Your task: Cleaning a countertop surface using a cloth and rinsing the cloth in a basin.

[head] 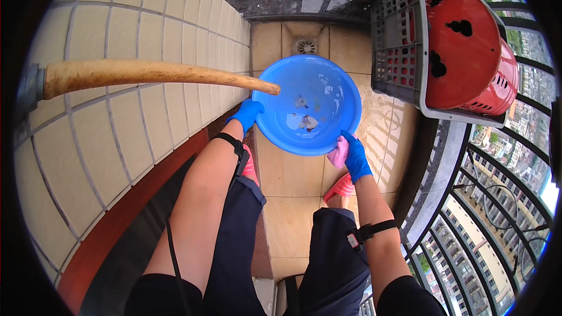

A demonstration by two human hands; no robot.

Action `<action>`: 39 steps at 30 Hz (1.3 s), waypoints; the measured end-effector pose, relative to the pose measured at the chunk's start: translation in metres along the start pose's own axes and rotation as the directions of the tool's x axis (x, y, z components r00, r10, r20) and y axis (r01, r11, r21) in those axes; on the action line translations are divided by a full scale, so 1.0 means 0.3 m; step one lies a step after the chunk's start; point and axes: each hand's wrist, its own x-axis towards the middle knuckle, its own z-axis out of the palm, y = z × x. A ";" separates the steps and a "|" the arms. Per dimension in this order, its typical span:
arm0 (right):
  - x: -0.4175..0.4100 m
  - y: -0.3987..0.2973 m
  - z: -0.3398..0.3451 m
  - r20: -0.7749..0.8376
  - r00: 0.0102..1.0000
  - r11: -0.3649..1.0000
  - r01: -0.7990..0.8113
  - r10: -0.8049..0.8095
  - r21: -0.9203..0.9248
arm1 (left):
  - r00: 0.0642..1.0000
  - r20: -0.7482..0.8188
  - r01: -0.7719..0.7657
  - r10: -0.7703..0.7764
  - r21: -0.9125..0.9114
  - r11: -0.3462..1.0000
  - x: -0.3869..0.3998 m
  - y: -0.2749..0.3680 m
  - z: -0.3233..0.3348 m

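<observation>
A round blue plastic basin (309,140) with dark and pale bits at its bottom is held between my two blue-gloved hands. My left hand (248,114) grips the near left part of the rim. At the near right of the rim is my right hand (355,154), closed on a pink cloth (337,152) that touches the basin's side. A yellowed hose (162,72) comes in from the left, its free end over the basin's left rim. Whether water is in the basin I cannot tell for sure.
A floor drain (306,46) lies just beyond the basin in the wet tiled floor (290,175). A tiled wall (118,127) rises on the left. On the right, a grey plastic crate (397,39) holds red containers (465,48), beside a metal railing (491,237).
</observation>
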 end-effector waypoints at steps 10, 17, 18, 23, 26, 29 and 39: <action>0.094 -0.031 -0.043 0.102 0.995 0.999 0.021 -0.017 -0.045 | 0.999 -0.023 -0.036 0.032 -0.202 0.979 -0.188 0.084 0.048; 0.104 -0.079 -0.007 0.164 0.986 1.000 -0.012 0.011 0.005 | 0.991 -0.126 0.000 -0.039 -0.298 0.955 -0.254 0.063 0.074; 0.089 -0.075 0.013 0.176 0.984 1.000 -0.020 0.016 0.024 | 0.990 -0.135 -0.003 -0.039 -0.298 0.954 -0.273 0.048 0.073; 0.009 -0.056 0.138 0.203 0.978 0.995 -0.058 0.040 0.083 | 0.964 -0.258 -0.005 -0.066 -0.266 0.964 -0.390 -0.075 0.020; 0.059 -0.129 0.104 0.291 0.955 0.997 -0.074 0.064 0.023 | 0.985 -0.168 -0.006 -0.042 -0.276 0.961 -0.499 -0.072 0.099; 0.092 -0.139 0.168 0.282 0.958 0.999 -0.036 0.042 -0.024 | 0.988 -0.152 -0.027 -0.014 -0.264 0.964 -0.621 -0.089 0.067; 0.079 -0.169 0.524 -0.017 0.910 0.889 0.401 -0.415 -0.221 | 0.835 -0.295 -0.462 0.465 0.083 0.883 -0.841 -0.209 0.008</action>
